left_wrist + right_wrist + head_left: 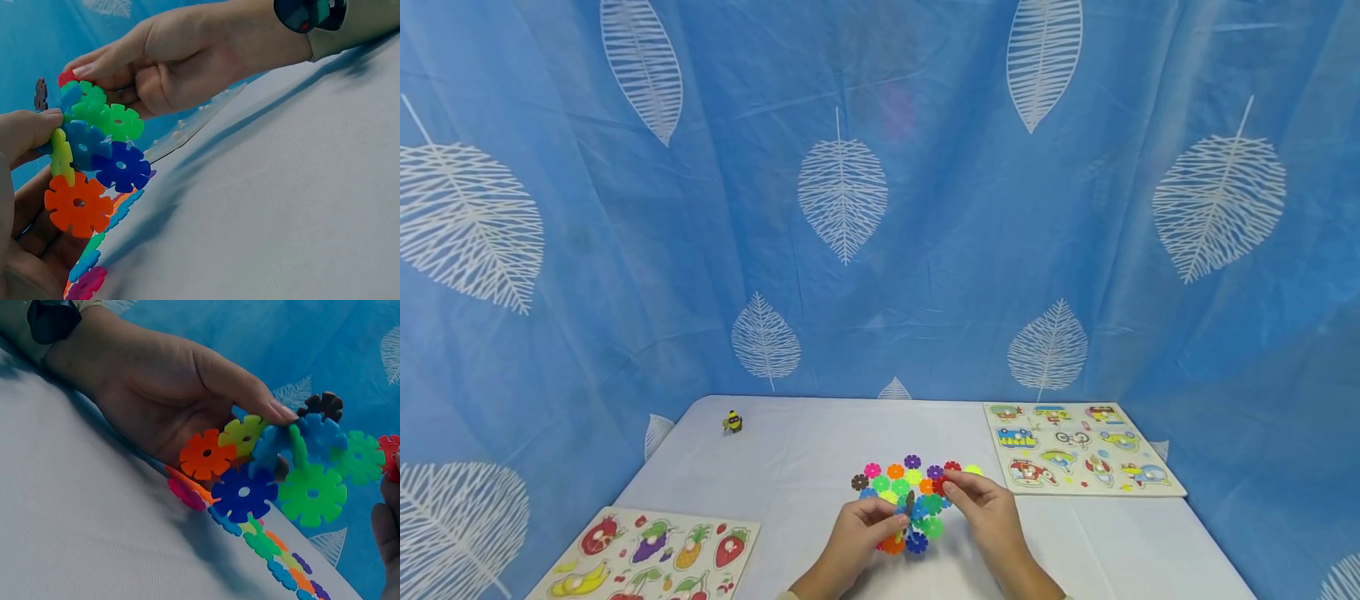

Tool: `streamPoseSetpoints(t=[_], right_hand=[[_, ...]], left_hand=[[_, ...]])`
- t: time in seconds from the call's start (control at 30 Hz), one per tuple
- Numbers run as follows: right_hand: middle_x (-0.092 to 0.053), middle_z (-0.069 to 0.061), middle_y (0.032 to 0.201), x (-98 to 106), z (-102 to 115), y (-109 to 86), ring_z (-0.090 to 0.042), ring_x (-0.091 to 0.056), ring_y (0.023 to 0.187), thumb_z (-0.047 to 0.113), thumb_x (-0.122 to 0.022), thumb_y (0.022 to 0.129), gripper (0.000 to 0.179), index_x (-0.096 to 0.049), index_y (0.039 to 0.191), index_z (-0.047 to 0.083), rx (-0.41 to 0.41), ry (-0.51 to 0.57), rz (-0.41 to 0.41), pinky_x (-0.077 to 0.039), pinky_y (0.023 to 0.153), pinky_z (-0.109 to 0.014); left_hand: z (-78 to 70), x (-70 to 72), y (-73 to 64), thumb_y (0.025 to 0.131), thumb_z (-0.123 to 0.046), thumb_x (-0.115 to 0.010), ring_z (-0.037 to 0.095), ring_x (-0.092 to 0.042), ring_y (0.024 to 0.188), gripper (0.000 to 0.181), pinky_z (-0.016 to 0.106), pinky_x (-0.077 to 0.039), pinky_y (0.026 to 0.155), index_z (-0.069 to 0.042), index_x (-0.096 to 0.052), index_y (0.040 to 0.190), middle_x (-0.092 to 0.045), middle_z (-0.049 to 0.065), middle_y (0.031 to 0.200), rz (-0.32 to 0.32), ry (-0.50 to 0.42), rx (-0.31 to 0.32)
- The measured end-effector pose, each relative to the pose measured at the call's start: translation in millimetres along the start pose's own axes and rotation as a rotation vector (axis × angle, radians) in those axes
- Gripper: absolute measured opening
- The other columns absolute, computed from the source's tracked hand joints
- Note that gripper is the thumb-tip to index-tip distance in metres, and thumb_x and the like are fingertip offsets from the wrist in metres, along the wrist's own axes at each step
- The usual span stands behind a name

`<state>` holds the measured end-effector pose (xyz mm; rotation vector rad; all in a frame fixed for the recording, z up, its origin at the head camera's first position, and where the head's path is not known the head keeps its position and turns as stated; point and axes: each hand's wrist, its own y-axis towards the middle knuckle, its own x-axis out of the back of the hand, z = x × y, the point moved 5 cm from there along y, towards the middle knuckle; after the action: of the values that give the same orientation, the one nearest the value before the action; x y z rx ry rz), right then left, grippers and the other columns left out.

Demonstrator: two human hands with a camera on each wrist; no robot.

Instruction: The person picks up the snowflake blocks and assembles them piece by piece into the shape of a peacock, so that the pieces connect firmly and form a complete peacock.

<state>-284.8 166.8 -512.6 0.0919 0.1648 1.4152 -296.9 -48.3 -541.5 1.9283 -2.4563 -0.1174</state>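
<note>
My left hand (857,533) pinches a cluster of interlocked plastic snowflake discs between thumb and fingers. The cluster has an orange disc (79,204), a dark blue disc (122,167), a green disc (312,495), yellow and light blue ones, and a dark brown disc (322,405) on its far side. My right hand (992,517) pinches a red disc (388,449) at the cluster's right edge. The red disc meets a green disc (359,456) there; whether their slots are joined I cannot tell. Loose snowflake discs (912,462) of many colours lie on the table behind the hands.
A fruit puzzle board (745,542) lies at the front left of the white table (790,467). At the back right is a vehicle puzzle board (1086,492). A small yellow and black figure (733,422) stands at the back left. A blue leaf-print curtain (925,317) surrounds the table.
</note>
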Motion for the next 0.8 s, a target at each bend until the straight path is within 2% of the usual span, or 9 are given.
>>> streamPoseSetpoints(t=[0.4,0.6,0.8], right_hand=[[-0.075,-0.013,0.116,-10.9,7.7,-8.4,-0.024,-0.072,0.104,0.009,-0.080,0.094,0.020,-0.079,0.113,0.003,0.092,-0.012,0.102,-0.059,0.090,-0.029],[-0.074,-0.018,0.113,-14.9,8.7,-11.0,-0.025,-0.073,0.101,0.007,-0.079,0.095,0.020,-0.077,0.113,-0.002,0.158,-0.001,0.164,-0.060,0.089,-0.032],[-0.076,-0.013,0.106,-19.3,9.7,-15.2,-0.023,-0.073,0.097,0.006,-0.078,0.095,0.016,-0.078,0.109,0.000,0.184,-0.011,0.185,-0.060,0.087,-0.031]], left_hand=[[-1.1,-5.8,-4.8,0.094,-0.007,-0.080,0.017,-0.071,0.086,0.013,0.027,-0.061,0.077,0.004,-0.077,0.099,-0.077,0.011,0.094,0.106,-0.019,-0.061],[-0.2,-6.3,-4.5,0.093,-0.006,-0.081,0.018,-0.073,0.086,0.011,0.026,-0.062,0.076,0.003,-0.078,0.099,-0.077,0.012,0.095,0.103,-0.001,-0.054],[-3.3,-5.7,-6.1,0.093,-0.008,-0.081,0.017,-0.072,0.085,0.011,0.026,-0.062,0.074,0.001,-0.079,0.097,-0.077,0.008,0.094,0.087,0.055,-0.075]])
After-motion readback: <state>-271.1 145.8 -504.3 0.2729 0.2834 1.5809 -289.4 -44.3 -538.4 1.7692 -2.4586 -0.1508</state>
